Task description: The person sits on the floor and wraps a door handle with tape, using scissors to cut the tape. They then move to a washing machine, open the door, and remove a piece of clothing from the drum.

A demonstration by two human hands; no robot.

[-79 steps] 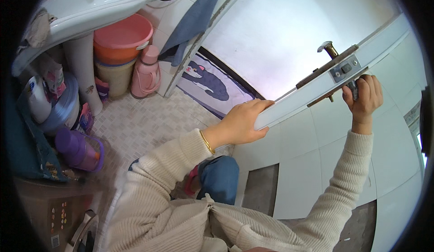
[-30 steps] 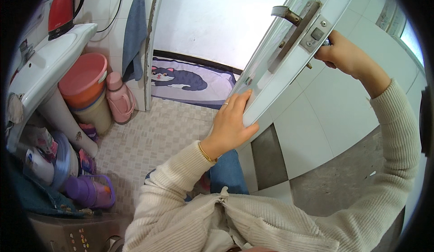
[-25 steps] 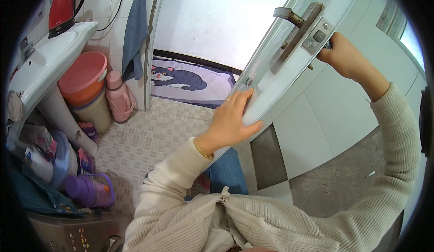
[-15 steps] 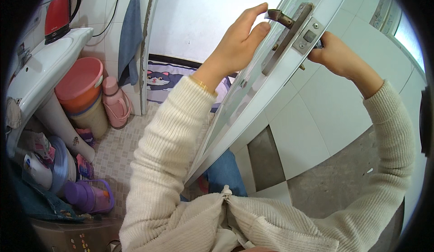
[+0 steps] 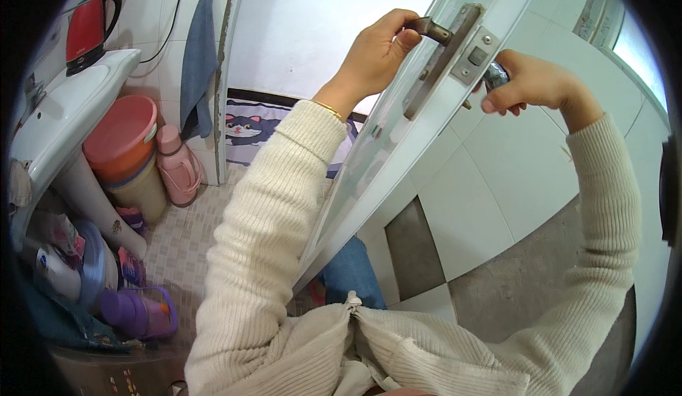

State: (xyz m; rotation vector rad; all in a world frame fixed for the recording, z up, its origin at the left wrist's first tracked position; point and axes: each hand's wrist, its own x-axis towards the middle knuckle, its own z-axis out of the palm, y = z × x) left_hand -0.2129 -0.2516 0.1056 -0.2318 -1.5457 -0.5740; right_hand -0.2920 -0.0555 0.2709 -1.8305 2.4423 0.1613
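Note:
A white-framed door (image 5: 398, 176) with a frosted glass panel stands ajar in front of me, its edge toward me. My left hand (image 5: 373, 58) has its thumb and fingers closed on the end of a dark bronze door handle (image 5: 439, 34) on the left side. Across the door, my right hand (image 5: 533, 83) is curled about a shiny silver door handle (image 5: 496, 76), the thumb pointing down below it. The metal latch plate (image 5: 477, 56) sits in the door's edge between the hands. Part of the right fingers is hidden.
On the left, a red kettle (image 5: 85, 34) stands on a white washbasin (image 5: 106, 76). Beneath are stacked pink and orange buckets (image 5: 121, 129), a pink thermos flask (image 5: 177, 169) and a purple jug (image 5: 138, 313). A blue towel (image 5: 199, 62) hangs by the doorway; a cat-patterned mat (image 5: 245, 129) lies beyond.
My left hand has closed on the bronze handle from open fingers beside it. The right hand has shifted, baring more of the silver handle. The view has tilted slightly.

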